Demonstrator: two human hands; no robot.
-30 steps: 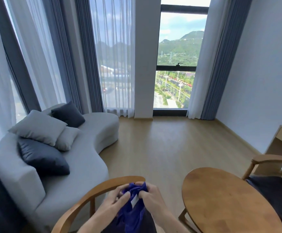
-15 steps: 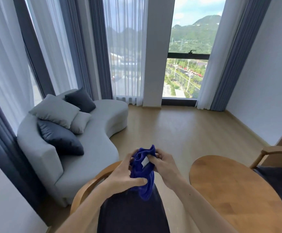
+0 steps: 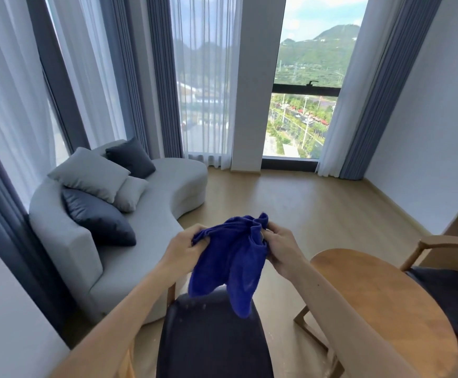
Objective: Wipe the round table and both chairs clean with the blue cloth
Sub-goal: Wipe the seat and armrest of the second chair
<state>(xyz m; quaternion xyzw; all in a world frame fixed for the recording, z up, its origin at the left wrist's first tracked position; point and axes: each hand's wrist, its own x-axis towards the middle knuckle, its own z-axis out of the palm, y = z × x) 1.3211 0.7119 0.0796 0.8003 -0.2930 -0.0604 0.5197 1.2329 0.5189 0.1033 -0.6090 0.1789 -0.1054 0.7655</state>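
Blue cloth (image 3: 230,257) hangs above the near chair (image 3: 211,336), pinched in left grip (image 3: 184,248) and right grip (image 3: 282,251).

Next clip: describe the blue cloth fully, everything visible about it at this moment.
The deep blue terry-looking cloth is crumpled, not spread flat. Its top edge is bunched between the two hands: the left hand grips the left part, the right hand pinches the gathered right corner. Two loose folds hang down from there, in front of the dark seat cushion of the near wooden chair. Whether it touches the cushion cannot be told.
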